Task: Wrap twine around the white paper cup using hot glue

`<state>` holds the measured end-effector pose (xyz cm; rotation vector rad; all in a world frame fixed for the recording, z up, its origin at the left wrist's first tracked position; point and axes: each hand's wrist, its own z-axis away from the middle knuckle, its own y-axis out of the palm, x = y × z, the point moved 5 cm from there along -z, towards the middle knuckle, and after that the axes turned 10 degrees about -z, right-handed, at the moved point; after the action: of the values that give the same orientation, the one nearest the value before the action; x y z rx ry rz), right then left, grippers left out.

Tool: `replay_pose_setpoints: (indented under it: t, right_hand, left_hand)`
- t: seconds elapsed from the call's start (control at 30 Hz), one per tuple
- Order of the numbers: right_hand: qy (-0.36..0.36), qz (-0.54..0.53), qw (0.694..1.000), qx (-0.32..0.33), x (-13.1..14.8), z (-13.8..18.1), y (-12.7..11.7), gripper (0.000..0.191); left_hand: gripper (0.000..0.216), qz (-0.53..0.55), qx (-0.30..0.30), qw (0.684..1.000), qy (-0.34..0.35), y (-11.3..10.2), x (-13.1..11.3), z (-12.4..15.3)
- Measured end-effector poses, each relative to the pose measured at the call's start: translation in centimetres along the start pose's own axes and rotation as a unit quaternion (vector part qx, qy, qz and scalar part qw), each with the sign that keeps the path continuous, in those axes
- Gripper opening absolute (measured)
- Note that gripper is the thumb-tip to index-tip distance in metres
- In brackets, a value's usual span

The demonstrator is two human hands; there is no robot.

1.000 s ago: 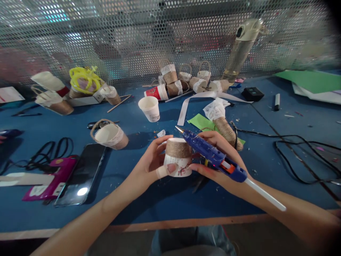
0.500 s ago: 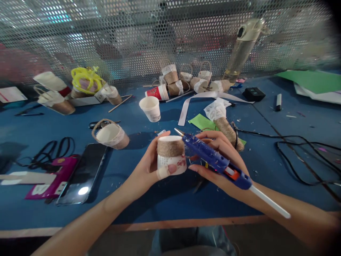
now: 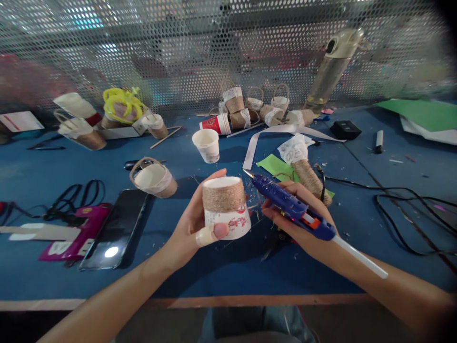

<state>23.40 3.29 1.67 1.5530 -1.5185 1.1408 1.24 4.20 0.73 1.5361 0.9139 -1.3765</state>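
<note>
My left hand (image 3: 200, 219) grips a paper cup (image 3: 230, 220), its bandaged thumb across the printed wall. Brown twine (image 3: 224, 196) is wound round the cup near its upper end, with a white edge above it. The cup is held a little above the table and tilted slightly. In my right hand (image 3: 300, 209) is a blue hot glue gun (image 3: 285, 200), a white glue stick (image 3: 360, 257) coming out of its rear. Its metal nozzle points up and left, just right of the cup and apart from it. Beneath the right hand lies a dark tool, partly hidden.
A handled twine basket (image 3: 153, 180), a phone (image 3: 116, 228) and a purple packet (image 3: 80, 233) lie on the left. Behind are a white paper cup (image 3: 206, 146), white ribbon (image 3: 253, 147) and several small baskets. A bottle (image 3: 332, 71) leans on the mesh; a black cable (image 3: 392, 190) runs right.
The cup has turned and shifted slightly left, showing more of its pink print. The glue gun's nozzle has drawn away from the cup's rim to the right.
</note>
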Motion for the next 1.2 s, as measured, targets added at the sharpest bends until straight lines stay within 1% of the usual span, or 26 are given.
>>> replay_pose_setpoints:
  t: [0.13,0.17,0.2,0.3,0.4,0.53,0.67,0.8,1.03,1.2]
  right_hand:
    - [-0.008,0.043,0.998,-0.04,1.1,0.1,-0.9,0.018]
    - [-0.009,0.042,0.998,-0.04,1.3,0.1,-1.1,0.019]
    - [-0.011,0.033,0.999,-0.031,1.4,0.1,-1.2,0.02]
    - [-0.016,0.004,1.0,0.024,1.4,0.0,-1.2,0.021]
    - [-0.026,0.015,0.997,0.068,1.2,0.2,-1.0,0.022]
    - [-0.036,0.053,0.994,0.087,1.2,0.5,-0.8,0.027]
    - [-0.038,0.073,0.992,0.099,1.5,0.6,-0.7,0.029]
    - [-0.033,0.083,0.991,0.1,1.4,0.7,-0.7,0.029]
    - [-0.021,0.095,0.992,0.085,1.2,0.6,-1.1,0.029]
    - [-0.028,0.094,0.992,0.083,1.3,0.7,-0.9,0.03]
  left_hand:
    - [0.081,-0.008,-0.023,1.0,-0.001,-0.2,0.1,-0.2]
    - [0.08,-0.004,-0.026,1.0,0.0,-0.2,0.0,-0.2]
    - [0.079,0.001,-0.026,1.0,0.002,-0.2,0.0,-0.3]
    - [0.079,0.01,-0.023,1.0,0.01,-0.1,-0.3,-0.3]
    - [0.082,-0.002,-0.031,0.999,0.012,-0.2,-0.2,-0.3]
    - [0.083,-0.022,-0.049,0.999,0.011,-0.6,0.1,-0.2]
    - [0.087,-0.044,-0.052,0.998,0.003,-0.8,0.4,-0.1]
    - [0.088,-0.06,-0.058,0.997,0.004,-0.7,0.3,-0.1]
    - [0.086,-0.043,-0.066,0.997,0.018,-0.7,0.2,-0.1]
    - [0.083,-0.05,-0.041,0.998,0.009,-1.1,0.7,-0.1]
